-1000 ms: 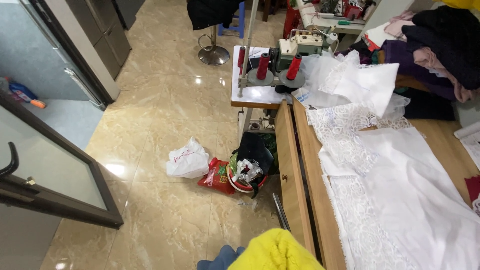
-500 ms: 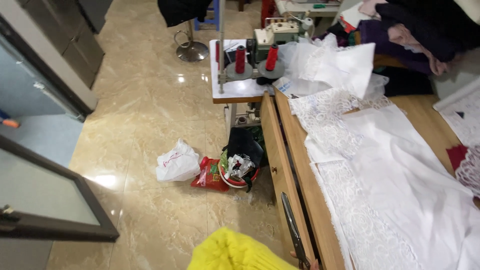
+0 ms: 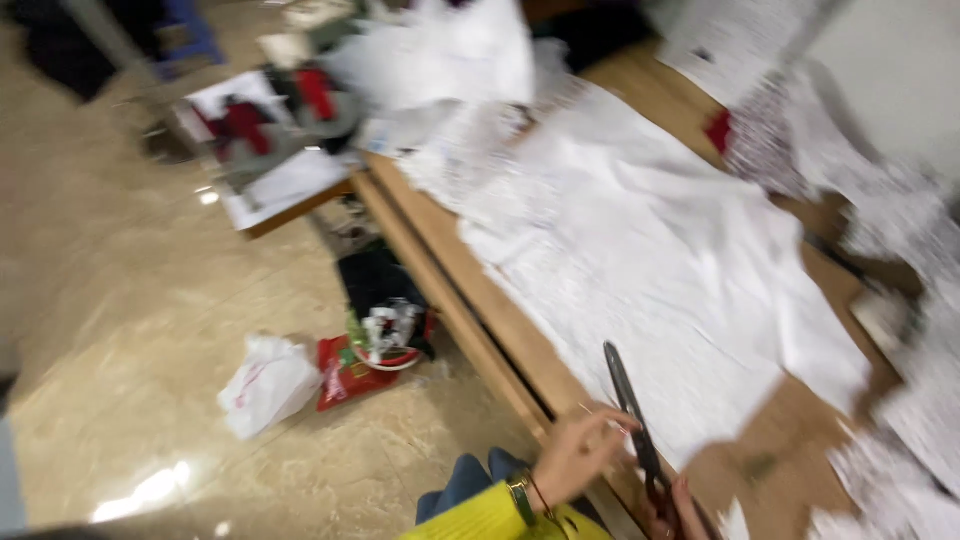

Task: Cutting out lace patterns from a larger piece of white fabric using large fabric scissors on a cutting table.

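Scissors [image 3: 630, 415], long and dark, lie on the near edge of the table [image 3: 470, 310] with blades pointing away from the person and resting against the white cloth [image 3: 650, 250]. The left hand [image 3: 580, 455] sits just left of the scissors at the table edge, fingers loosely curled and part open, holding nothing that can be made out; a bracelet [image 3: 522, 492] and yellow sleeve [image 3: 480, 518] follow at the wrist. The right hand [image 3: 680, 505] shows only partly at the frame bottom, at the scissors' handle end; its grip cannot be told, owing to blur and cropping. The white cloth spreads over most of the table beyond the scissors, with lace pieces [image 3: 900, 430] to its right. On the floor [image 3: 120, 280] left of the table lie a white bag [image 3: 265, 385], a red packet [image 3: 345, 370] and a black bag [image 3: 375, 285]. Further along the table's left side stands a sewing machine [image 3: 270, 125] bearing red spools. The whole view is motion-blurred.
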